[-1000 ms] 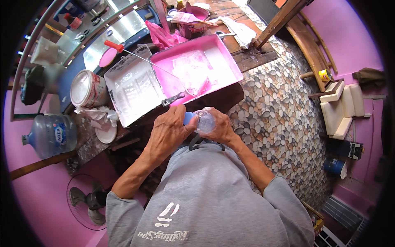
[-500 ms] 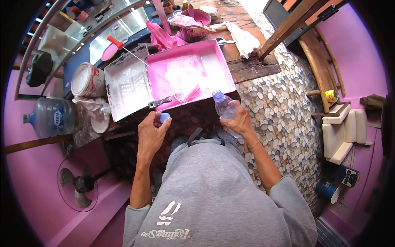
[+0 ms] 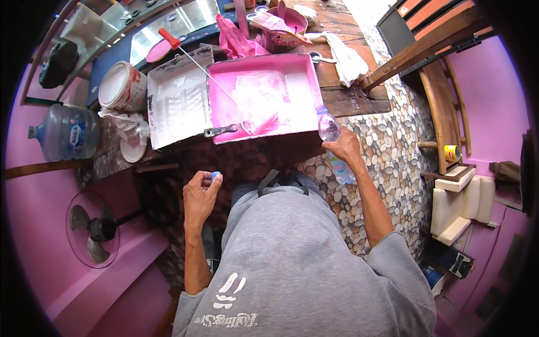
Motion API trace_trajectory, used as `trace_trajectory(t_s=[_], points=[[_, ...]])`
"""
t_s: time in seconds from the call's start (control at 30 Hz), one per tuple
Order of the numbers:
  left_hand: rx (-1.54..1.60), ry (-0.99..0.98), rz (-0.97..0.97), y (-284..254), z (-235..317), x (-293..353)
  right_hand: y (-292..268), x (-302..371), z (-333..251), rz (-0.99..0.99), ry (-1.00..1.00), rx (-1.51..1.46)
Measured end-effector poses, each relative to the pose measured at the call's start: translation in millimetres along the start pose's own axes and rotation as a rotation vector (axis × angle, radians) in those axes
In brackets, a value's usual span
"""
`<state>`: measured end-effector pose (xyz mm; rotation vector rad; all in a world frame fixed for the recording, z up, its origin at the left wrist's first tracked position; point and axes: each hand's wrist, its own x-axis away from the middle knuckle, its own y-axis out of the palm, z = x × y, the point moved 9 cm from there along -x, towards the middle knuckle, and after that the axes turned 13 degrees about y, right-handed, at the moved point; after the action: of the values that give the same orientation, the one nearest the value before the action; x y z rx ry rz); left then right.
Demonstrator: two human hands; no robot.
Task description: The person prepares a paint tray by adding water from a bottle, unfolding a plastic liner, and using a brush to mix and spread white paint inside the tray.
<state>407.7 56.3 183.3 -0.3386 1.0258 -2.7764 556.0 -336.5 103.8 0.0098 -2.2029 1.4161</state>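
Note:
Between the thumb and fingers of my left hand [image 3: 200, 194] is a small blue bottle cap [image 3: 215, 175]. My right hand [image 3: 345, 147] is closed around a clear plastic water bottle [image 3: 328, 128], its open neck pointing up and away from me. Just beyond my hands lies a paint tray [image 3: 306, 92] with pink paint in it. A roller handle with a dark grip [image 3: 220, 131] rests across its near edge. To its left, touching it, is a second tray [image 3: 177, 106], coated in whitish paint.
A paint bucket [image 3: 122, 87] and a large water jug [image 3: 66, 135] stand at the left. Behind the trays sit a pink paint can [image 3: 283, 38] with brushes and a white cloth [image 3: 348, 62]. A wooden post [image 3: 418, 48] slants at the right; a fan [image 3: 94, 228] is low left.
My hands have moved farther apart. The left hand with the cap has come back toward me, away from the tray; the right has shifted rightward with the bottle.

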Motion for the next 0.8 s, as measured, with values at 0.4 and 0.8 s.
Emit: trace_trajectory(t_s=[0.4, 0.8], points=[[-0.014, 0.024, -0.023, -9, 0, -17, 9, -11, -7, -0.049, 0.077, 0.084], [0.107, 0.186, -0.145, 24, 37, -37, 2, -2, -12, 0.031, 0.036, 0.024]])
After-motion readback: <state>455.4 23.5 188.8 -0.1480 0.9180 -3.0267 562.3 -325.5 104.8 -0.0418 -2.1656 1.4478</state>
